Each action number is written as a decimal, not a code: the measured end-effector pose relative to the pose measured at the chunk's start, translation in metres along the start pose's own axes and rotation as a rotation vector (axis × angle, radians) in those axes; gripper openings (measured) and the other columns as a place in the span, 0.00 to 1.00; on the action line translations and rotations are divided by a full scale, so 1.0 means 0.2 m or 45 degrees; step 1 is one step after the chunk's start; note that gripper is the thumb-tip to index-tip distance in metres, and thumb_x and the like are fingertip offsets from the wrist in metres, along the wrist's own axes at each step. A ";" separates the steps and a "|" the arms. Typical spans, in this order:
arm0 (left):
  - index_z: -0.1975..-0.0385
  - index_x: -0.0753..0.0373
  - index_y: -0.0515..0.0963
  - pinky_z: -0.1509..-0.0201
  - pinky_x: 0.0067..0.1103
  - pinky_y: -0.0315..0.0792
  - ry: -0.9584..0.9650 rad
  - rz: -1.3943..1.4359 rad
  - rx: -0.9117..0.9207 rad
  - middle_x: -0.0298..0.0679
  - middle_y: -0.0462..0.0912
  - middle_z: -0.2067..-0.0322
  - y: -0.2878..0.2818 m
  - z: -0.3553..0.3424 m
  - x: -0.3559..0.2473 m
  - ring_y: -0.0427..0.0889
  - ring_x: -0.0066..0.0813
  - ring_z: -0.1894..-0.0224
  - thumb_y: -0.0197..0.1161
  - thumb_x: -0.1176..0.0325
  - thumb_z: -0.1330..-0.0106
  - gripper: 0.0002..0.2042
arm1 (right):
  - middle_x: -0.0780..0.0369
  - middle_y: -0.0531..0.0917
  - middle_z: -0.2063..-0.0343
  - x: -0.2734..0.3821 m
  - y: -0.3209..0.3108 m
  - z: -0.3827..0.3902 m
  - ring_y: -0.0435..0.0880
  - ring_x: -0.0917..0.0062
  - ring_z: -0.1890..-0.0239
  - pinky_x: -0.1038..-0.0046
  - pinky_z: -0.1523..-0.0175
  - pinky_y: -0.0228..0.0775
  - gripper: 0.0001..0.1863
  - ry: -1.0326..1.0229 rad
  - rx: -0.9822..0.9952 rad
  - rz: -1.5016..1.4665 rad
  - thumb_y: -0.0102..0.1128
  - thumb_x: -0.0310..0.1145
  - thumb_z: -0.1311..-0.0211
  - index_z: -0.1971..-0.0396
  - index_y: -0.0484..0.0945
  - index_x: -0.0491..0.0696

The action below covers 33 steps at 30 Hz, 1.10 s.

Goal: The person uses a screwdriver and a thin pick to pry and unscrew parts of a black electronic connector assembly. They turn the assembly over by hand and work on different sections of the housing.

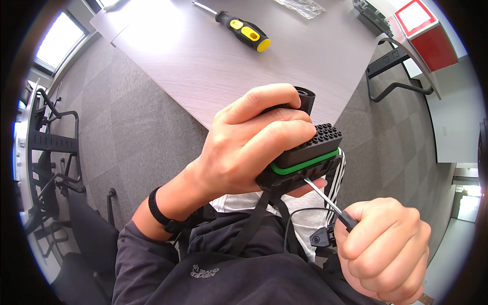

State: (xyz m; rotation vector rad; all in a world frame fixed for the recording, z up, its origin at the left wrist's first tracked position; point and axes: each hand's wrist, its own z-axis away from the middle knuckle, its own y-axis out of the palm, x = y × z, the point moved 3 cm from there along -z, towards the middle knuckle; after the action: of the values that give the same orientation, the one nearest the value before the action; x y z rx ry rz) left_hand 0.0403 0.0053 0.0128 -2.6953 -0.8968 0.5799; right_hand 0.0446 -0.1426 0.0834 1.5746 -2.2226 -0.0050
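Observation:
Up off my lap, my left hand point(244, 140) is wrapped round a black block-shaped device point(316, 147) with a green band and a top covered in small round studs. A black rolled or tube-like part point(306, 99) sticks up beyond the fingers. My right hand point(389, 249) is closed in a fist round a screwdriver point(328, 202), whose handle is mostly hidden in the palm. Its metal shaft points up and left, with the tip against the lower black edge of the device. Whether the tip sits in a slot or a screw, I cannot tell.
A second, yellow-and-black screwdriver point(246, 33) lies on the wooden table point(213, 76), with clear plastic wrapping point(304, 7) at the far edge. A black cable with a small black clip point(321, 237) hangs at my lap. To the right stand a chair point(396, 66) and a red-and-white box point(427, 38).

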 end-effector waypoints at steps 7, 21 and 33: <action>0.66 0.65 0.77 0.61 0.29 0.75 -0.122 0.070 -0.115 0.40 0.80 0.72 -0.05 0.04 0.01 0.78 0.40 0.60 0.77 0.59 0.59 0.23 | 0.72 0.53 0.97 -0.06 0.05 0.06 0.46 0.90 0.96 0.81 0.87 0.29 0.19 -0.180 -0.119 -0.194 0.40 0.15 0.59 0.97 0.51 0.53; 0.58 0.66 0.69 0.52 0.30 0.74 -0.149 -0.013 -0.011 0.45 0.81 0.70 -0.08 0.08 0.04 0.76 0.41 0.53 0.79 0.47 0.61 0.37 | 0.67 0.57 0.95 0.02 -0.09 0.11 0.50 0.85 0.94 0.80 0.87 0.37 0.17 -0.163 0.192 -0.010 0.41 0.17 0.57 0.97 0.53 0.50; 0.58 0.66 0.68 0.54 0.27 0.74 -0.125 -0.019 0.008 0.45 0.82 0.72 -0.07 0.05 0.04 0.76 0.39 0.53 0.78 0.45 0.59 0.37 | 0.67 0.59 0.93 0.01 -0.07 -0.03 0.54 0.84 0.93 0.79 0.87 0.44 0.17 0.194 0.389 0.079 0.43 0.21 0.52 0.95 0.53 0.49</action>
State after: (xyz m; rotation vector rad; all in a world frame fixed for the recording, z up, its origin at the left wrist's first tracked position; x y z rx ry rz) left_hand 0.0350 0.0217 0.0065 -2.6726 -0.9376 0.7161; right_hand 0.0583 -0.1485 0.0872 1.5954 -2.2287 0.4774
